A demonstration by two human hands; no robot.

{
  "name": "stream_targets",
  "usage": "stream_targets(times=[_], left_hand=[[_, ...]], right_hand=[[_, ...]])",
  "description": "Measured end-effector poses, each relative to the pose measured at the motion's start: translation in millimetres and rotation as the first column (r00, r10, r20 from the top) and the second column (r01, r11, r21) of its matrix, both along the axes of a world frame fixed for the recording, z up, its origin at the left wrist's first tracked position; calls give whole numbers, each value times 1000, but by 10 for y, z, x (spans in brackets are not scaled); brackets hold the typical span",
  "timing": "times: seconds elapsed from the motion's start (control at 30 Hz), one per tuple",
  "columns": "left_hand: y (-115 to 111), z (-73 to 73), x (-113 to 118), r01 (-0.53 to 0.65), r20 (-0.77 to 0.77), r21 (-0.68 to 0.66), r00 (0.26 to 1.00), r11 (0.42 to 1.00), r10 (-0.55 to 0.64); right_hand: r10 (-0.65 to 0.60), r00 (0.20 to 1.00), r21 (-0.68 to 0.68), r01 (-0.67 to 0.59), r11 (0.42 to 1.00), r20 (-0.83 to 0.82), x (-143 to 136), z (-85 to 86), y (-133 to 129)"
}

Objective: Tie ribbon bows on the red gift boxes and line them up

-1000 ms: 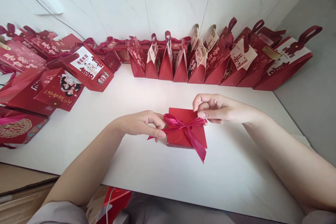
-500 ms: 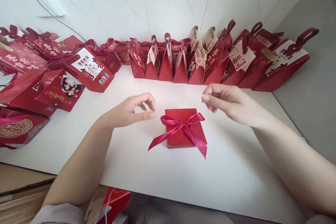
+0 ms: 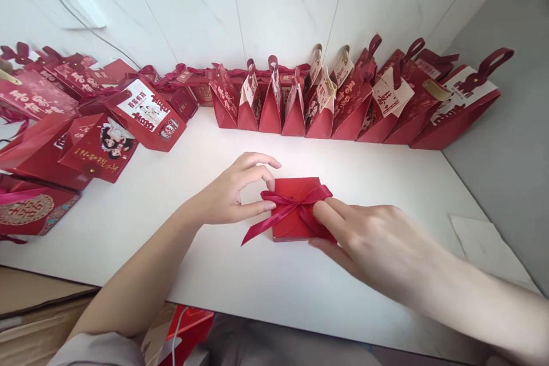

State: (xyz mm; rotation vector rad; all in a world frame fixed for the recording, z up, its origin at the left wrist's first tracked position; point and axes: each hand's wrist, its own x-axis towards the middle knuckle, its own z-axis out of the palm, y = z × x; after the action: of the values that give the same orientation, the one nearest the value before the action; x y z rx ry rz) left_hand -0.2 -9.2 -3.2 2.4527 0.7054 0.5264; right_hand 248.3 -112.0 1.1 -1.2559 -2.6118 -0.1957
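Observation:
A small flat red gift box lies on the white table, tied with a magenta satin ribbon bow. At its left side is my left hand, the thumb and index finger apart around the bow's left loop, the other fingers spread. My right hand grips the box's right front side, its fingertips on top over the ribbon and its thumb low by the front edge. That hand covers the right ribbon tail and the box's right edge.
Red peaked gift boxes with handles line the tiled wall. More red boxes crowd the left. A grey wall bounds the right. Below the front edge are cardboard and a red box with a white cable.
Both hands were raised apart on either side of the box. My left has moved right to the bow; my right has come down and left onto the box.

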Motion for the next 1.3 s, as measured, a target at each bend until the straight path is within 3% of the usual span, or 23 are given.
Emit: stream_targets(times=[0.17,0.27,0.37,0.67,1.03,1.3], left_hand=[[35,-19,-16,38,-14,-126,999,991,-40],[61,-63,-30,47,120,-168,992,985,-27],[78,-83,-48,56,218,-111,975,992,-30],[42,3,-38,8,44,-27,999,1000,-7],[84,-49,-13,-39,60,-339,996,940,63],[97,-43,3,-25,35,-336,999,942,39]], right_hand=[[71,997,-120,-69,990,11,77,5,35],[76,997,-152,-75,986,-3,79,28,23],[83,996,-171,-85,982,-18,73,36,24],[95,995,-178,-99,979,-31,81,61,42],[162,984,-286,-177,942,-76,121,138,112],[166,984,-324,-179,929,-67,155,156,122]])
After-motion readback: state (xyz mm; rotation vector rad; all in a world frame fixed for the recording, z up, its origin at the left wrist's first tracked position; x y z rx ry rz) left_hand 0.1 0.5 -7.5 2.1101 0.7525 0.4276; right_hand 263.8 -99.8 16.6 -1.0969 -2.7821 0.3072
